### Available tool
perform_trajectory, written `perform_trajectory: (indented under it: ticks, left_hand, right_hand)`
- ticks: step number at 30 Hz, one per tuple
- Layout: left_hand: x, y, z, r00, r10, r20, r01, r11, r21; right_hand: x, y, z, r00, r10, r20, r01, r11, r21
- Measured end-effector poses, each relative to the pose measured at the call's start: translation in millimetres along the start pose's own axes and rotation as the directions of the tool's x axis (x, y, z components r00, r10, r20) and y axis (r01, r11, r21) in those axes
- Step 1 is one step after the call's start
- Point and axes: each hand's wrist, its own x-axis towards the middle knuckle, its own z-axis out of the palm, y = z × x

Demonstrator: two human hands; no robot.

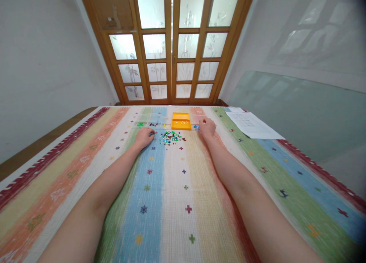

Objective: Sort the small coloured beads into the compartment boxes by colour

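My left hand (145, 136) rests on the cloth at the left of a loose pile of small coloured pieces (171, 136), its fingers curled in. Something dark bluish shows at its fingertips, too small to name. On the other side, my right hand (207, 127) is closed beside a small group of blue pieces (196, 127); whatever its fingers hold is hidden. Between the hands, behind the pile, stands an open yellow case (181, 121) with a few white pieces in it. Green pieces (140, 124), dark brown pieces (153, 124) and a few yellow pieces (165, 125) lie grouped left of the case.
A striped, patterned tablecloth (174, 202) covers the table. Printed white sheets (251, 125) lie at the back right. Faint clear trays seem to surround the sorted groups. Beyond the table are wood-framed glass doors (171, 64) and a pale green panel (297, 114).
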Motion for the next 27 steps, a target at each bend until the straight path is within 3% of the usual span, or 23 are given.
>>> perform_trajectory:
  ticks: [11,17,24,27]
  left_hand:
    - [3,-7,6.4,1.000,-0.010,-0.008,0.009,0.998,-0.068]
    - [5,-12,6.4,0.995,-0.100,-0.024,0.096,0.985,-0.144]
    - [6,-27,2.7,0.994,0.085,0.075,-0.068,0.977,-0.204]
    - [5,-28,2.1,0.992,0.104,0.069,-0.089,0.977,-0.193]
  right_hand:
    - [-6,-2,14,0.991,-0.125,0.046,0.118,0.984,0.135]
    - [-8,-11,10,0.965,-0.251,0.082,0.233,0.956,0.179]
    - [-10,-14,13,0.958,-0.268,0.103,0.244,0.949,0.201]
    - [-12,-15,13,0.952,-0.284,0.117,0.259,0.946,0.193]
